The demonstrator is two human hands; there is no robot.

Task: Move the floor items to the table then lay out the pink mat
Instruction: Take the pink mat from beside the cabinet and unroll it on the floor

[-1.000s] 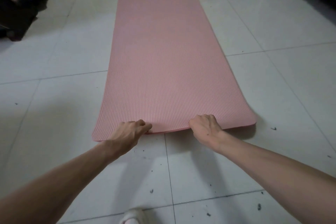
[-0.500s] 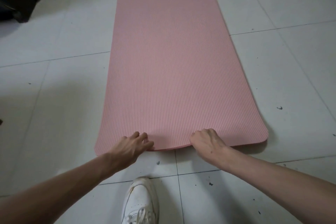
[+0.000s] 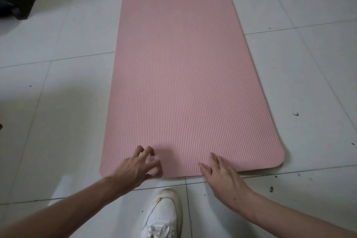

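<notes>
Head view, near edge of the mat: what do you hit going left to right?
Mat's left corner → left hand → white shoe, nearer than the mat → right hand → mat's right corner → dark speck on the tile.

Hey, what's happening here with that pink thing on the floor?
A person is laying out a pink mat on the tiled floor. It lies unrolled and flat. Both hands are at its near edge: the left hand with spread, bent fingers, the right hand with fingers extended. A white shoe stands just short of the mat.
</notes>
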